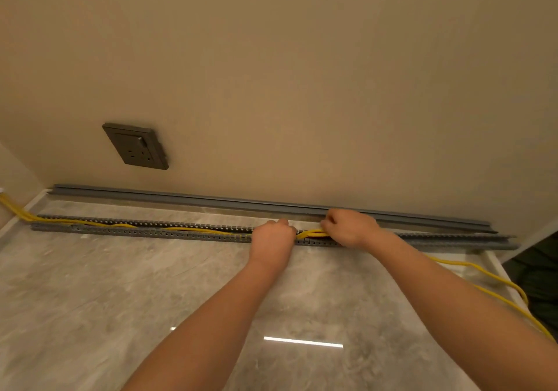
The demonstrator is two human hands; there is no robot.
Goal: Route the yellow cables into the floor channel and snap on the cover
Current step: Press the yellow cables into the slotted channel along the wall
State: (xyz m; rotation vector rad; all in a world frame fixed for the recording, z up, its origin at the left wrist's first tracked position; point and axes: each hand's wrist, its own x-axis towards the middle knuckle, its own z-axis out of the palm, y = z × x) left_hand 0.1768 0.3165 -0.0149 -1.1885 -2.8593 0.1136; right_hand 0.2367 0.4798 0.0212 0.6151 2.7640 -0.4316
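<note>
Grey marble floor (120, 285), beige wall (271, 73) | yellow cables (193, 230) lie in slotted floor channel (145, 231), 9-to-3 o'clock across frame | left hand (271, 238), right hand (350, 227) both curled, gripping cables mid-channel | slack trails to 4 o'clock | cover (211, 200) at wall base, 12 o'clock of channel | socket (136, 146) at 10 o'clock

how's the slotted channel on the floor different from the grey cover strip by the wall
The channel has rows of slots along its sides; the cover strip is smooth. The channel lies out on the floor tiles with yellow cables in it and both hands on it; the cover strip rests against the foot of the wall, untouched. Both are long, grey and run parallel.
</note>
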